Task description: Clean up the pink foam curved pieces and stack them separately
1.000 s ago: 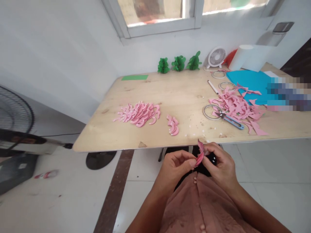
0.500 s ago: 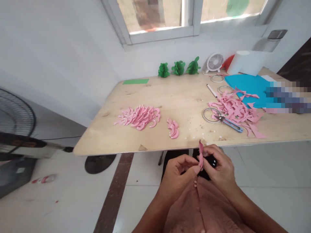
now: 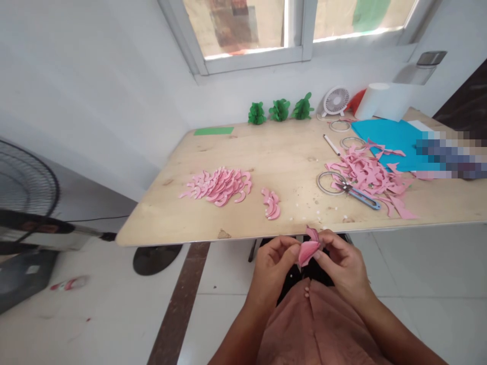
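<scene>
Pink paper piece [image 3: 309, 250] turned, broad face showing | both hands [image 3: 268, 266] pinching it | wooden table [image 3: 277, 157] against white wall [image 3: 99, 76] under window [image 3: 308, 30]

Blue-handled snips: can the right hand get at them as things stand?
Probably yes: the snips' handle lies uncovered and the right hand is close by, though it would likely have to let go of the pink piece first.
</scene>
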The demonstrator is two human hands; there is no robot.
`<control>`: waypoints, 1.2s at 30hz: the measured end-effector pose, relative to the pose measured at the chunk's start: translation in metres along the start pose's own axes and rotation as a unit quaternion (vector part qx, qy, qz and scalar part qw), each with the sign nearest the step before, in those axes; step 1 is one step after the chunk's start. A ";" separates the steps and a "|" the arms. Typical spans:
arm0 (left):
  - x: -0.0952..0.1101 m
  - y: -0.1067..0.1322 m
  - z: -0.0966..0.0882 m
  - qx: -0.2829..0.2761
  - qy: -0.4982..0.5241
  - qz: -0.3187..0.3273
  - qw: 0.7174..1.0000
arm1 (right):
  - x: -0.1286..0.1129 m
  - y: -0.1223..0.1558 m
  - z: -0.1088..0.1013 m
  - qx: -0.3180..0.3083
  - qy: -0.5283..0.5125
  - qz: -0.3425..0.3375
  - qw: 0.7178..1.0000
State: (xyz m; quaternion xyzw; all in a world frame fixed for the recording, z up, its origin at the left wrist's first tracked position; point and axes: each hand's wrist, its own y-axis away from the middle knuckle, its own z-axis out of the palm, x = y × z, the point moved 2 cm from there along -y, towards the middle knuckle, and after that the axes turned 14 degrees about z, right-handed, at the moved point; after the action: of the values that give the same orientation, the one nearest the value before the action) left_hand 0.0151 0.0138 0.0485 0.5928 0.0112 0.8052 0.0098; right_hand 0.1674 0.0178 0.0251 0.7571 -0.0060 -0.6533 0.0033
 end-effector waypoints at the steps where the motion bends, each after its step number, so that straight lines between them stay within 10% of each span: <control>1: -0.003 -0.001 0.000 -0.002 0.014 -0.007 1.000 | -0.001 0.000 0.001 -0.012 -0.022 0.016 1.000; 18: -0.012 -0.009 0.009 0.045 0.146 -0.078 0.985 | 0.011 0.007 0.011 -0.124 -0.271 0.190 0.936; 36: -0.007 -0.018 -0.013 -0.005 0.157 -0.036 0.987 | -0.007 0.001 -0.007 -0.139 -0.094 0.113 0.979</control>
State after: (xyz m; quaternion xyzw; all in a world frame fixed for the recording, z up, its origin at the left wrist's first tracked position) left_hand 0.0046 0.0313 0.0375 0.4578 0.0303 0.8877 0.0397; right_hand 0.1737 0.0174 0.0334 0.6790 -0.0014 -0.7113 0.1817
